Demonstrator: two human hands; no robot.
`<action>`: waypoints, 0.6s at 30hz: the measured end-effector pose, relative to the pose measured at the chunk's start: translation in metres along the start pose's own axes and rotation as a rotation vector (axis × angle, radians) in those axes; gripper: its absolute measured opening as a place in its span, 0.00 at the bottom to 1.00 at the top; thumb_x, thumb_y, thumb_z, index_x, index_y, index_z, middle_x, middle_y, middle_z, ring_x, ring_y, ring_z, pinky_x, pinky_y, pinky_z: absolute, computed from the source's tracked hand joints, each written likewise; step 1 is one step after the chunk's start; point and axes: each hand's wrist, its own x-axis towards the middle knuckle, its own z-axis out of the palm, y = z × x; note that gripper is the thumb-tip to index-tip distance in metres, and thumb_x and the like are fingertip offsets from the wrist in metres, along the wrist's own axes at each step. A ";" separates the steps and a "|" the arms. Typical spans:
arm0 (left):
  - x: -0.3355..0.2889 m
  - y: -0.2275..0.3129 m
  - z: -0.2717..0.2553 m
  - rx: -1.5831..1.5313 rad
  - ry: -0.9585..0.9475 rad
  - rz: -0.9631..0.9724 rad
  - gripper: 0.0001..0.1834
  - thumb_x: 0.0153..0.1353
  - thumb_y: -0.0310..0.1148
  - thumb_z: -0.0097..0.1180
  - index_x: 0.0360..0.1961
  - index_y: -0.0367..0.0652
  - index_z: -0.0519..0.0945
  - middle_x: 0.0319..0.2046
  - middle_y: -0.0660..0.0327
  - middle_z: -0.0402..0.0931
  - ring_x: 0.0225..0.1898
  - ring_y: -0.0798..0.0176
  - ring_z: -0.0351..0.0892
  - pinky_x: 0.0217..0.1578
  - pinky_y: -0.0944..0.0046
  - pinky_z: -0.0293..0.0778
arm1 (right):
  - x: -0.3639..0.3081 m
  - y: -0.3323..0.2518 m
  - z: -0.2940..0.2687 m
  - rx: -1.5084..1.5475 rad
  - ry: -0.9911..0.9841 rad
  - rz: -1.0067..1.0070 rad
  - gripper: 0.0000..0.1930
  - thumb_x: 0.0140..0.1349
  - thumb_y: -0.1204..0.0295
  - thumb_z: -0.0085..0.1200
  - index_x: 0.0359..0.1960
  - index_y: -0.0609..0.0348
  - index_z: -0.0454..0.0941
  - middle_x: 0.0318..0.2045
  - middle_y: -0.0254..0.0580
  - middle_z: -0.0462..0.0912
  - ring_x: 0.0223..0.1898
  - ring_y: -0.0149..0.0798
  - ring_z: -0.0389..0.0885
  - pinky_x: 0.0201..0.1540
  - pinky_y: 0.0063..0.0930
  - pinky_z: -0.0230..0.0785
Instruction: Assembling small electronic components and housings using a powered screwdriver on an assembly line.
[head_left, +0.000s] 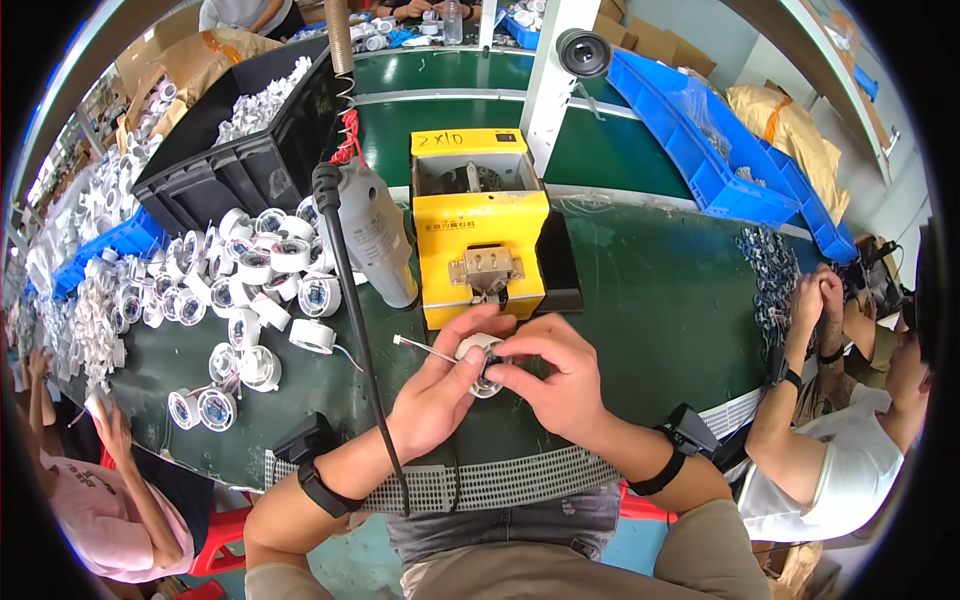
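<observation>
My left hand [437, 392] holds a round white plastic housing [476, 342] between its thumb and fingers, just in front of the yellow machine. A thin wire with a small white connector [398, 340] sticks out to the left of the housing. At the housing's open side, my right hand [556, 372] has its thumb and index finger closed on a small dark part [490, 366]; the fingertips partly cover it. The yellow machine [480, 225], which looks like a screw feeder, stands directly beyond my hands. A grey electric screwdriver [376, 240] hangs left of it.
Many white round housings [290, 255] lie heaped at the left. Behind them stands a black crate [240, 170] with white parts. A black cable [352, 300] hangs down beside my left forearm. Blue bins [740, 195] and a wire pile [768, 275] are at right. Co-workers sit on both sides.
</observation>
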 end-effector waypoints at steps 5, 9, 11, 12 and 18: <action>0.002 0.002 0.000 -0.001 -0.049 0.013 0.35 0.72 0.40 0.42 0.73 0.49 0.41 0.69 0.52 0.51 0.66 0.58 0.57 0.66 0.58 0.53 | 0.001 0.007 0.009 0.556 0.060 0.182 0.18 0.55 0.85 0.60 0.48 0.66 0.72 0.40 0.40 0.77 0.46 0.35 0.79 0.48 0.26 0.74; 0.002 0.012 0.000 0.372 -0.012 -0.102 0.32 0.70 0.33 0.44 0.72 0.44 0.48 0.62 0.53 0.61 0.60 0.61 0.66 0.57 0.59 0.69 | 0.005 0.007 0.002 0.381 -0.017 0.170 0.13 0.57 0.86 0.56 0.44 0.66 0.75 0.42 0.42 0.78 0.44 0.33 0.80 0.46 0.25 0.75; 0.003 0.012 -0.002 0.312 0.049 -0.184 0.28 0.69 0.28 0.46 0.68 0.38 0.55 0.52 0.57 0.71 0.49 0.66 0.75 0.43 0.64 0.82 | 0.012 0.003 -0.002 0.117 -0.029 0.145 0.09 0.57 0.84 0.57 0.39 0.65 0.79 0.39 0.43 0.81 0.39 0.33 0.81 0.41 0.24 0.75; 0.004 0.010 -0.004 0.309 0.051 -0.172 0.28 0.69 0.28 0.46 0.68 0.38 0.55 0.52 0.57 0.71 0.49 0.66 0.75 0.43 0.64 0.82 | 0.019 -0.003 -0.002 0.111 -0.037 0.137 0.09 0.57 0.84 0.57 0.39 0.65 0.79 0.39 0.43 0.81 0.39 0.33 0.81 0.41 0.24 0.75; 0.000 -0.001 -0.021 0.635 0.015 -0.019 0.22 0.68 0.23 0.44 0.63 0.35 0.63 0.51 0.55 0.73 0.51 0.61 0.75 0.51 0.60 0.79 | 0.075 -0.048 0.046 -0.156 0.183 -0.107 0.23 0.53 0.73 0.64 0.51 0.61 0.73 0.42 0.49 0.81 0.41 0.41 0.82 0.45 0.31 0.74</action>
